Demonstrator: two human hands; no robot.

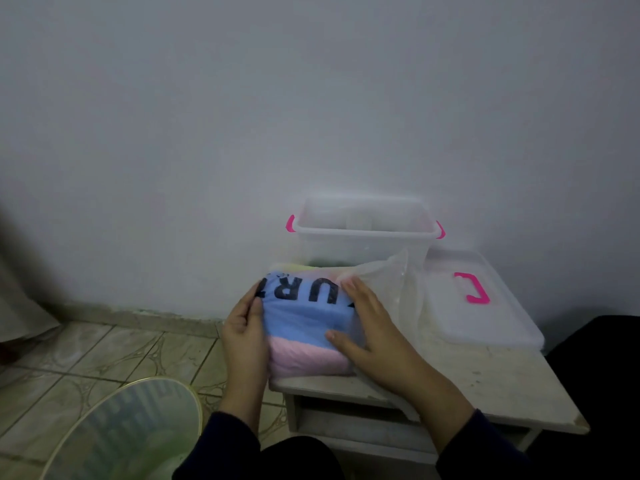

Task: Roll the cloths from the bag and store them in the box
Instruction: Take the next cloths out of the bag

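- Cloths (304, 318), blue over pink, sit stacked inside the bag (384, 282) on the small table (498, 375), pressed between both hands.
- Left hand (244, 332) cups the stack's left side; right hand (372, 327) lies flat on its right top. Neither closes fully around it.
- Step in hand, as judged: freeing the stack from the bag; no cloth is rolled yet.
- Next move calls for drawing the plastic back beyond the right hand.
- Box (363, 237) stands open just beyond the grip; its lid (485, 317) lies right of it.
- Table edge runs close under the left hand; rolling room is tight.
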